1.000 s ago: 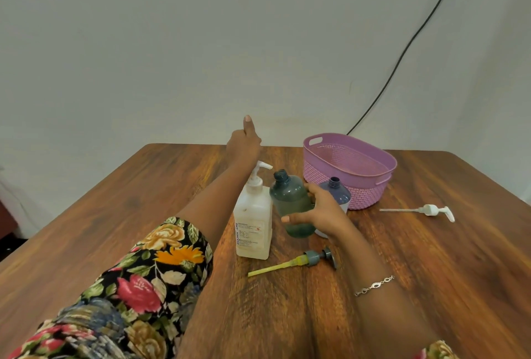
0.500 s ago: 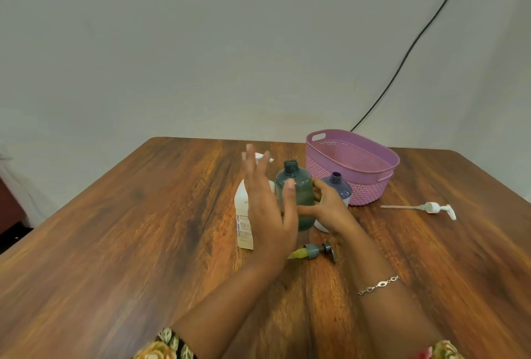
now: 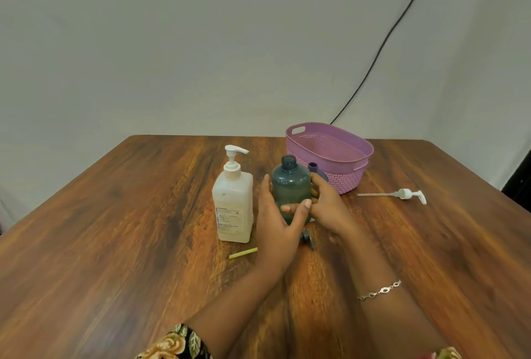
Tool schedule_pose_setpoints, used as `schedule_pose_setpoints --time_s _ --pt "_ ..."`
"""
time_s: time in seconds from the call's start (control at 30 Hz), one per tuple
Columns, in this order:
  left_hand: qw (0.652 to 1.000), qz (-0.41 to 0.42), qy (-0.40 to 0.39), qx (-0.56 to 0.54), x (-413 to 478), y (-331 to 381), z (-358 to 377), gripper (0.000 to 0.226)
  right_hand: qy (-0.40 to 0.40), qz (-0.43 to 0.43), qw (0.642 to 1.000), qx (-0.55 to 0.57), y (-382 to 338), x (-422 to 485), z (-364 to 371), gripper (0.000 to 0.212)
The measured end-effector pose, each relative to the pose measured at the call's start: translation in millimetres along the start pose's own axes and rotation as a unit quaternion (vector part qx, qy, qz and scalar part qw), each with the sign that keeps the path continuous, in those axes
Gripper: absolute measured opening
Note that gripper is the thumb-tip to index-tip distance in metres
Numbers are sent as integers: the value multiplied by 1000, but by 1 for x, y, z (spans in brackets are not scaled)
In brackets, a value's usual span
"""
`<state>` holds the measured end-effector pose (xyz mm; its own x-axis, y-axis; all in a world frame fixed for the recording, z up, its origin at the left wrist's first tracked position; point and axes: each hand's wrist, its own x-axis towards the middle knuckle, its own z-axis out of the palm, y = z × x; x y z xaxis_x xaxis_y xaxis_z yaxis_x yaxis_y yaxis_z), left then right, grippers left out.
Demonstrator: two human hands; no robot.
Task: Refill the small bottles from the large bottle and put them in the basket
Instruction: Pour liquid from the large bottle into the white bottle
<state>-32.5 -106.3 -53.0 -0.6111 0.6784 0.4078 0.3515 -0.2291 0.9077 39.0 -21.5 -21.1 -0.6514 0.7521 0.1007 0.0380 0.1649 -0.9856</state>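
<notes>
A small teal-green bottle (image 3: 290, 185) stands uncapped in the middle of the wooden table (image 3: 115, 243). My left hand (image 3: 277, 223) wraps its left side and front; my right hand (image 3: 327, 206) holds its right side. Behind it, mostly hidden, is a small blue-grey bottle (image 3: 314, 169), also uncapped. The large white pump bottle (image 3: 233, 200) stands upright just to the left. The purple basket (image 3: 333, 152) sits at the back right with nothing visible inside.
A grey pump cap with a yellow-green tube (image 3: 242, 253) lies on the table under my left hand. A white pump head with its tube (image 3: 402, 194) lies to the right. A black cable (image 3: 382, 42) runs down the wall.
My left hand came back from the far side of the table and closed on the teal bottle's left side. My right hand has stayed on the bottle.
</notes>
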Motion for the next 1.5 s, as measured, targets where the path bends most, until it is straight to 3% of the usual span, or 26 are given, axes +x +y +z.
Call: schedule_pose_setpoints --time_s 0.27,0.5,0.83,1.5 --pt "999 -7 -45 19 -5 10 33 58 45 -1 999 18 21 -24 -37 67" --pt "996 -32 -88 3 -6 6 76 52 82 14 997 7 45 -35 -81 61" --pt "985 -47 -166 27 7 -4 129 60 140 35 989 22 66 -35 -126 66" --pt "976 -52 -200 73 13 -39 141 66 115 75 990 -23 98 -19 -138 83"
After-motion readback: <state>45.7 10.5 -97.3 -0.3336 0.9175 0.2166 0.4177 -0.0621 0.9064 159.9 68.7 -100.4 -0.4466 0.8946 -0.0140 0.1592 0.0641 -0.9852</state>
